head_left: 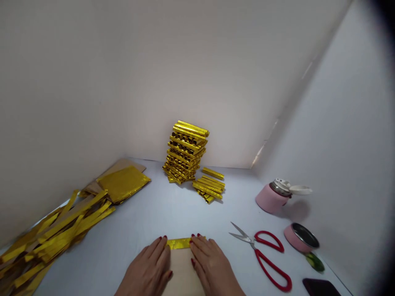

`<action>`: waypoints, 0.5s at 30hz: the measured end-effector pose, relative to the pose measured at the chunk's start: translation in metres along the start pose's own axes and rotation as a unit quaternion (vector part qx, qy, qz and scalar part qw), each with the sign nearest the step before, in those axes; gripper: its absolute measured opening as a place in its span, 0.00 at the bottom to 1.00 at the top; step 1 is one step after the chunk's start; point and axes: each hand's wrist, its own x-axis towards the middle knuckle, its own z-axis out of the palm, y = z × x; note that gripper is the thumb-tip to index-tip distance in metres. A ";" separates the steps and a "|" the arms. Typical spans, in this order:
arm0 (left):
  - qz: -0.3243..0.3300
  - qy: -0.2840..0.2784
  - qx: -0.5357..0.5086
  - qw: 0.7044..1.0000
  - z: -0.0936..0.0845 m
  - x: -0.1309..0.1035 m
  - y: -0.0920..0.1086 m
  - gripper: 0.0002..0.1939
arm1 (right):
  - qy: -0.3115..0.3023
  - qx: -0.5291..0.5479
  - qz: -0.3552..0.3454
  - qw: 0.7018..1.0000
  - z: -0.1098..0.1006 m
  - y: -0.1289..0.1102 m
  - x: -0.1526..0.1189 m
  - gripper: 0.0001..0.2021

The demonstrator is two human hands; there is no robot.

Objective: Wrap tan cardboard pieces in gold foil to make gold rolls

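At the bottom middle, a pale sheet of paper (182, 271) lies on the table with a shiny gold folded band (180, 243) along its far edge. My left hand (148, 267) rests flat on the sheet's left side, its fingertips touching the left end of the band. On the other side my right hand (211, 263) lies over the band's right end, fingers stretched out and thumb apart. Both palms face down. The near part of the sheet runs out of view between the wrists.
Rolled gold paper tubes stand in a crisscross stack (185, 152), with a smaller pile (210, 187) beside it. Left lie gold sheets (123, 183) and gold strips (61, 230). Right are open red-handled scissors (251, 242), a pink bottle (271, 197), a pink cup (300, 238) and a dark flat object (321, 287).
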 end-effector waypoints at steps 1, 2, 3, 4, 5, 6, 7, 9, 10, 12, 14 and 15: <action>0.005 -0.001 0.006 1.000 0.003 -0.001 -0.001 0.16 | 0.004 -0.001 -0.006 1.000 0.000 -0.003 0.002 0.17; 0.005 -0.007 0.010 1.000 0.005 -0.003 -0.002 0.17 | 0.007 -0.003 -0.019 1.000 0.001 -0.007 0.004 0.18; 0.004 -0.011 0.011 1.000 0.007 -0.004 -0.003 0.17 | 0.006 -0.005 -0.035 0.999 0.003 -0.010 0.005 0.19; 0.005 -0.014 0.009 1.000 0.008 -0.005 -0.003 0.18 | 0.001 -0.006 -0.046 0.999 0.005 -0.011 0.004 0.20; 0.006 -0.016 0.005 1.000 0.008 -0.006 -0.005 0.19 | -0.007 -0.008 -0.049 0.999 0.005 -0.011 0.003 0.20; 0.006 -0.017 0.001 1.000 0.007 -0.007 -0.006 0.20 | -0.019 -0.010 -0.039 0.999 0.005 -0.009 0.000 0.19; 0.008 -0.016 -0.003 1.000 0.005 -0.008 -0.007 0.21 | -0.031 -0.011 -0.021 0.999 0.004 -0.005 -0.004 0.18; 0.012 -0.013 -0.016 1.000 0.000 -0.010 -0.010 0.22 | -0.050 -0.007 0.018 0.999 -0.002 0.003 -0.012 0.18; 0.011 -0.013 -0.026 1.000 -0.002 -0.011 -0.011 0.23 | -0.054 0.000 0.034 0.998 -0.005 0.006 -0.015 0.19; 0.004 -0.019 -0.044 0.999 -0.006 -0.013 -0.013 0.23 | -0.053 0.023 0.061 0.996 -0.010 0.009 -0.019 0.19; -0.005 -0.028 -0.052 0.998 -0.006 -0.015 -0.014 0.24 | -0.049 0.051 0.087 0.994 -0.014 0.008 -0.020 0.19; -0.007 -0.032 -0.053 0.998 -0.006 -0.016 -0.014 0.24 | -0.048 0.064 0.098 0.992 -0.015 0.007 -0.019 0.19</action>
